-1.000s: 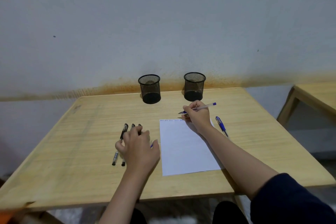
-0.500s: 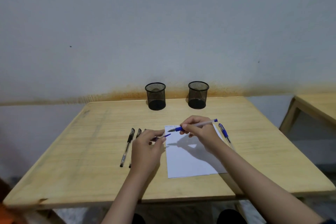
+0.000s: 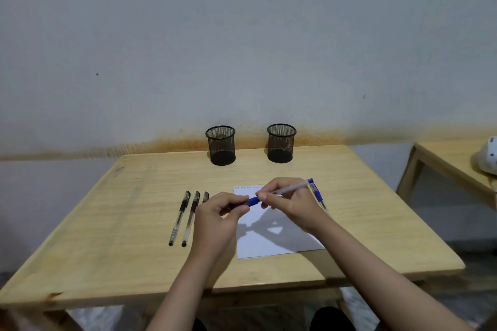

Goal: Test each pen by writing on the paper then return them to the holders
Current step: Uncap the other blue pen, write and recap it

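Head view: blue pen above paper, pinched in right hand, long axis rising rightward, cap end at left hand fingertips, closed there; holders beyond.

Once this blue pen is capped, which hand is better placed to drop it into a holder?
Probably the right hand: it grips the blue pen by the barrel, nearer the right holder. The left hand only meets the pen's tip end, apparently with the cap.
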`<state>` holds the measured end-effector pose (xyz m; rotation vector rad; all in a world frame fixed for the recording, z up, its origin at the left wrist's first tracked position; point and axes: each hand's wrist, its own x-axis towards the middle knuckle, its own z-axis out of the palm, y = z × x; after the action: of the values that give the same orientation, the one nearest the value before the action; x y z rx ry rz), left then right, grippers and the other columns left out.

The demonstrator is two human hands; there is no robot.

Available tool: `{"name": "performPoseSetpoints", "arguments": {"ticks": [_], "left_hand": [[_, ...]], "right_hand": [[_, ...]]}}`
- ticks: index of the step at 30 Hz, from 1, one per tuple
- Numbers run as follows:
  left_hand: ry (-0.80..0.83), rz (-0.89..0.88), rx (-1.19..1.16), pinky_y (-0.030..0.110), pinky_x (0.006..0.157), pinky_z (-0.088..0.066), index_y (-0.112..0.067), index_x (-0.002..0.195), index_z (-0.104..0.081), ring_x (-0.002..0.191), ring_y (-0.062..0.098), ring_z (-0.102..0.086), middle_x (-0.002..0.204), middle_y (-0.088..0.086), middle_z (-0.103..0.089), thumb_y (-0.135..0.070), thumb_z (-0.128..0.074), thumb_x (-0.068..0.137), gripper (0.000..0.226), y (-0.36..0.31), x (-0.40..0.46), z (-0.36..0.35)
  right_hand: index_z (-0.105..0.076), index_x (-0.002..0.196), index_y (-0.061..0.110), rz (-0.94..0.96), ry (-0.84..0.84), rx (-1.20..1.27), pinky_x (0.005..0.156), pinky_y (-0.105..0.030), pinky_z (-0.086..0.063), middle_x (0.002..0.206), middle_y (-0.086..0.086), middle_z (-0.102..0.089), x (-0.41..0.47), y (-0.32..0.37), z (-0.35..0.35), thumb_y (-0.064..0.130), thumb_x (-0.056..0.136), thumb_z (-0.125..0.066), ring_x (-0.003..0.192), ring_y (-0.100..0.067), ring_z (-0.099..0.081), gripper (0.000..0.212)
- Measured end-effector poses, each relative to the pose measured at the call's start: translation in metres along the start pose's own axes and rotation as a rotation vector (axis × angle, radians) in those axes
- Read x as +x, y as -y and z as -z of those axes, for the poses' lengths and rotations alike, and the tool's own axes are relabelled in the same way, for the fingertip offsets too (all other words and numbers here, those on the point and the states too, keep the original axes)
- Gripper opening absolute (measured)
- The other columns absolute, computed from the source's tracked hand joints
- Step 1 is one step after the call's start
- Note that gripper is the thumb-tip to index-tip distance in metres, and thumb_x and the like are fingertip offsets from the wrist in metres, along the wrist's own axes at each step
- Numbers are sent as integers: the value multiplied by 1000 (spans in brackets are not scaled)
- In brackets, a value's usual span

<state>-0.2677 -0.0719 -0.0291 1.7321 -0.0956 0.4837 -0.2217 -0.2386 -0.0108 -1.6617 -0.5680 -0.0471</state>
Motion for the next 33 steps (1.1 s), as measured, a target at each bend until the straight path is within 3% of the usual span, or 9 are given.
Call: {"name": "performPoseSetpoints", "arguments": {"ticks": [7, 11, 15, 18, 21, 23, 27, 30, 33], "left_hand": [[11, -118, -54, 16, 70, -52, -29, 72, -73, 76, 10, -67, 77, -5, -73, 12, -70, 72, 40, -8, -2, 1], [44, -133, -118, 19, 72, -53, -32, 71, -73, 77, 12, -67, 76, -6, -72, 14, -68, 72, 46, -5, 6, -2], [66, -211, 36, 25, 79, -54, -28, 76, -73, 82, 13, -67, 81, -7, -72, 8, -72, 71, 37, -1, 20, 4], [128, -262, 119, 19, 81, -51, -22, 78, -72, 86, 7, -67, 87, -12, -72, 7, -73, 70, 29, 2, 23, 3], [182, -251, 177, 11, 84, -46, -26, 84, -73, 95, 0, -64, 92, -20, -71, 0, -75, 73, 29, 7, 23, -2], [192, -207, 263, 9, 89, -41, -30, 99, -70, 105, -5, -57, 109, -24, -63, -8, -75, 75, 34, 13, 23, -3], [111, -86, 466, 7, 91, -28, -27, 124, -56, 117, 3, -41, 134, -8, -50, -25, -70, 80, 46, 28, 22, 6], [-7, 36, 708, 38, 113, -9, -28, 131, -48, 132, 15, -34, 143, -2, -41, -39, -62, 83, 51, 41, 24, 20], [-34, 201, 877, 55, 114, -10, -24, 136, -42, 136, 27, -30, 146, 6, -36, -50, -57, 83, 61, 52, 33, 34]], "right_hand": [[-71, 79, 8, 88, 13, 23, 66, -20, -53, 69, 7, -70, -12, 19, -3, 0, 84, -67, 69, -8, -66, 10], [-73, 87, 8, 96, 99, 38, 72, -29, -55, 80, 0, -73, -8, 26, 4, -1, 81, -70, 81, -15, -68, 11], [-72, 108, 11, -154, 268, 187, 74, -32, -55, 95, -9, -73, -10, 22, 23, 8, 85, -61, 85, -19, -66, 25], [-73, 105, 9, -357, 279, 309, 71, -33, -58, 93, -14, -71, -13, 15, 26, 22, 88, -58, 78, -18, -65, 26], [-71, 103, 3, -419, 141, 214, 66, -31, -56, 85, -16, -72, -15, 9, 21, 10, 87, -67, 66, -17, -65, 19], [-69, 97, -1, -463, -32, 146, 64, -32, -54, 78, -18, -72, -16, 4, 22, 3, 78, -74, 59, -20, -64, 20], [-73, 74, 6, -382, -372, -114, 58, -26, -49, 60, -5, -69, -19, -10, 47, 4, 73, -76, 50, -11, -61, 4], [-74, 68, 15, -375, -533, -338, 57, -24, -45, 63, -2, -71, -21, -25, 76, 10, 74, -73, 59, -11, -63, 8], [-71, 69, 18, -423, -579, -443, 56, -26, -45, 70, -3, -71, -23, -40, 95, 11, 76, -68, 65, -21, -64, 10]]}}
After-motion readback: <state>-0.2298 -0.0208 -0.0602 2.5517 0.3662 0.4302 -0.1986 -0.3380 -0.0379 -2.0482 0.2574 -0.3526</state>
